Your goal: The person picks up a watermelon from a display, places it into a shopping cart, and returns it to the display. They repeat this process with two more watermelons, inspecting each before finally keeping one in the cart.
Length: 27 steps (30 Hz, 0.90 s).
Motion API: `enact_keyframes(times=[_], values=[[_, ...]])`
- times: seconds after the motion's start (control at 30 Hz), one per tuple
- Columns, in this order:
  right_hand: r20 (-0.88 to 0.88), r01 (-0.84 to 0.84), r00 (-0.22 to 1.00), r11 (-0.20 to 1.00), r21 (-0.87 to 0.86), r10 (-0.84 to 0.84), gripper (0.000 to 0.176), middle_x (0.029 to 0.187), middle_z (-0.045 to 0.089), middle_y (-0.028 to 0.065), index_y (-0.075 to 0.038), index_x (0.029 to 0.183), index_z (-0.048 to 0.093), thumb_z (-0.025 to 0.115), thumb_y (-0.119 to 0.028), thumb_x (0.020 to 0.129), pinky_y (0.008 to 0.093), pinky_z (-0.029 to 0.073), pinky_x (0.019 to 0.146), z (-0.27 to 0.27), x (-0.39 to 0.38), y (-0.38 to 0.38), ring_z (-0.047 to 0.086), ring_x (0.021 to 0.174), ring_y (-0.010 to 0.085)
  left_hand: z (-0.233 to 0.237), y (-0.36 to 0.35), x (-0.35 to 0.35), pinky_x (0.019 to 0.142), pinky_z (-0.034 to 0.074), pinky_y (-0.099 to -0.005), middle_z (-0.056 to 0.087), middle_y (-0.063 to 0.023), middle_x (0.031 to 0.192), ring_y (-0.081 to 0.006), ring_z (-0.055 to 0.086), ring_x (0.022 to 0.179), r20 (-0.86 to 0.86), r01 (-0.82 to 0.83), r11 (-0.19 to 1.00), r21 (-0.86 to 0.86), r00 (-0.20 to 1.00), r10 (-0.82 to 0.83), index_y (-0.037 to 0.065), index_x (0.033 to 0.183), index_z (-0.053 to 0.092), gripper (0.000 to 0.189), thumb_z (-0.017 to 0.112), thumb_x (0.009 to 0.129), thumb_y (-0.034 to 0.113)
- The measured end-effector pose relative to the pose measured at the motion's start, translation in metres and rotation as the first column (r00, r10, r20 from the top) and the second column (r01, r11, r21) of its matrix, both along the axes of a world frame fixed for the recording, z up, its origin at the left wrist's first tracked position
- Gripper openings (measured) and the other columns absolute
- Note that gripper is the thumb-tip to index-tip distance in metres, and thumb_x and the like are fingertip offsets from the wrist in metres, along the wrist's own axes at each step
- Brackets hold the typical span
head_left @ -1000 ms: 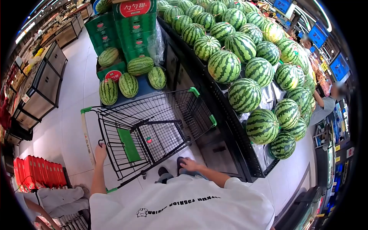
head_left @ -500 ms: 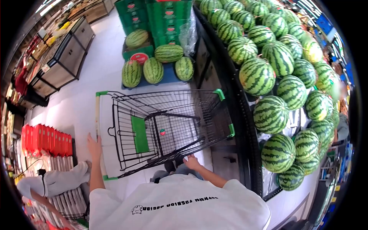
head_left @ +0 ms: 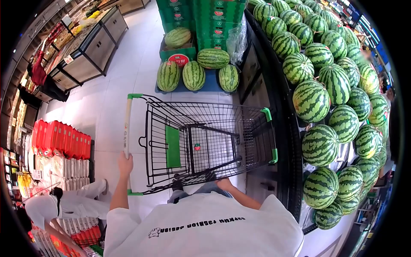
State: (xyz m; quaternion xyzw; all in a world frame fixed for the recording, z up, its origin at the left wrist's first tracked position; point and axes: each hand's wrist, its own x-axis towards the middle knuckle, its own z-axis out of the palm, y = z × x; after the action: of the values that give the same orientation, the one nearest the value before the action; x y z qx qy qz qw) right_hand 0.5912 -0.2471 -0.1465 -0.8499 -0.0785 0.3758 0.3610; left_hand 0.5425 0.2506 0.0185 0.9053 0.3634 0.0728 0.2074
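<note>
An unloaded wire shopping cart [head_left: 173,147] with green corners stands crosswise in front of me. My left hand [head_left: 125,164] is wrapped round the cart's pale handle bar [head_left: 127,124] at the left. On the near side of the basket, by its lower edge, is my right hand [head_left: 224,184], its fingers partly hidden; whether it touches the cart is unclear. Past the cart, several watermelons [head_left: 194,76] lie on a blue base before green printed boxes [head_left: 214,25].
A long black-edged display heaped with watermelons [head_left: 320,145] runs along the right. Red and white packages [head_left: 60,139] are stacked at the left. Beside them a person in light clothing [head_left: 70,205] bends over. Another person in red [head_left: 38,73] stands by wooden counters [head_left: 92,51].
My left hand has gone from raised and open beside the handle to closed round it. The cart and surroundings have shifted rightward in view.
</note>
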Motion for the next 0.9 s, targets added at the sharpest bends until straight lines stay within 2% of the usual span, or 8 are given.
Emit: enact_keyframes(times=[0.07,0.2,0.3,0.4,0.5,0.63,0.7,0.9], values=[[0.157,0.086,0.982,0.987,0.135,-0.108,0.022,0.083,0.066,0.0143,-0.002,0.094,0.065,0.060,-0.010,0.075,0.0401,0.050,0.067,-0.008,-0.004,0.005,0.061,0.073,0.0233,-0.004,0.010,0.005,0.075,0.047,-0.0514,0.064,-0.0259,0.090,-0.0448,0.061,0.085,-0.042,0.024,0.998,0.063,0.999,-0.021,0.001,0.105,0.055,0.031,0.058,0.088,0.027],[-0.001,0.026,1.000,1.000,-0.002,-0.026,0.033,0.091,0.071,0.0131,-0.009,0.101,0.071,0.070,-0.017,0.069,0.0353,0.054,0.076,-0.045,-0.013,0.008,0.067,0.082,0.0255,-0.011,0.028,0.009,0.071,0.048,-0.0501,0.064,-0.0241,0.083,-0.0426,0.063,0.077,0.060,0.063,0.996,0.057,0.996,-0.066,0.000,0.104,0.055,0.032,0.060,0.086,0.027],[0.059,-0.060,0.996,0.990,-0.129,0.068,0.029,0.093,0.071,0.0141,-0.010,0.097,0.073,0.063,-0.013,0.069,0.0354,0.054,0.081,0.018,-0.018,0.042,0.069,0.087,0.0273,0.002,0.045,0.020,0.068,0.049,-0.0479,0.064,-0.0231,0.080,-0.0401,0.064,0.074,0.044,0.034,0.969,-0.244,0.999,-0.024,0.000,0.104,0.055,0.034,0.060,0.085,0.027],[0.087,-0.052,0.995,0.999,-0.011,0.053,0.033,0.092,0.072,0.0137,-0.009,0.102,0.072,0.067,-0.015,0.069,0.0352,0.054,0.080,0.037,-0.030,0.075,0.069,0.086,0.0270,0.006,0.062,0.035,0.066,0.049,-0.0467,0.064,-0.0227,0.078,-0.0384,0.064,0.073,0.089,0.048,0.906,-0.421,0.996,-0.011,-0.001,0.103,0.054,0.036,0.061,0.085,0.029],[0.156,-0.035,0.988,0.991,0.128,0.015,0.033,0.090,0.071,0.0141,-0.008,0.103,0.071,0.063,-0.008,0.071,0.0342,0.054,0.077,0.057,-0.035,0.109,0.068,0.084,0.0274,0.000,0.078,0.053,0.049,0.047,-0.0378,0.059,-0.0141,0.068,-0.0222,0.060,0.054,0.157,0.115,0.909,-0.400,0.986,-0.055,0.000,0.096,0.052,0.029,0.060,0.084,0.026],[0.334,0.003,0.941,0.987,0.161,-0.058,0.033,0.087,0.069,0.0134,-0.006,0.104,0.069,0.062,0.000,0.072,0.0339,0.053,0.070,0.109,-0.031,0.158,0.066,0.078,0.0235,-0.030,0.112,0.088,0.058,0.049,-0.0458,0.062,-0.0211,0.074,-0.0357,0.063,0.064,0.177,0.265,0.953,-0.144,0.955,-0.239,0.000,0.101,0.049,0.035,0.062,0.082,0.026],[0.424,0.055,0.897,0.982,0.181,-0.128,0.030,0.088,0.067,0.0179,-0.003,0.098,0.069,0.054,0.003,0.073,0.0377,0.052,0.071,0.126,-0.024,0.177,0.064,0.077,0.0311,-0.019,0.111,0.103,0.067,0.048,-0.0521,0.063,-0.0256,0.079,-0.0447,0.062,0.075,0.157,0.308,0.948,-0.078,0.943,-0.294,0.001,0.108,0.048,0.040,0.061,0.082,0.028],[0.550,0.118,0.804,0.967,0.224,-0.226,0.021,0.090,0.064,0.0185,-0.001,0.096,0.068,0.059,-0.003,0.077,0.0412,0.052,0.076,0.082,0.016,0.223,0.062,0.086,0.0345,-0.020,0.138,0.172,0.068,0.049,-0.0525,0.064,-0.0254,0.080,-0.0454,0.062,0.077,0.088,0.362,0.931,-0.040,0.930,-0.358,0.004,0.113,0.048,0.041,0.062,0.083,0.028]])
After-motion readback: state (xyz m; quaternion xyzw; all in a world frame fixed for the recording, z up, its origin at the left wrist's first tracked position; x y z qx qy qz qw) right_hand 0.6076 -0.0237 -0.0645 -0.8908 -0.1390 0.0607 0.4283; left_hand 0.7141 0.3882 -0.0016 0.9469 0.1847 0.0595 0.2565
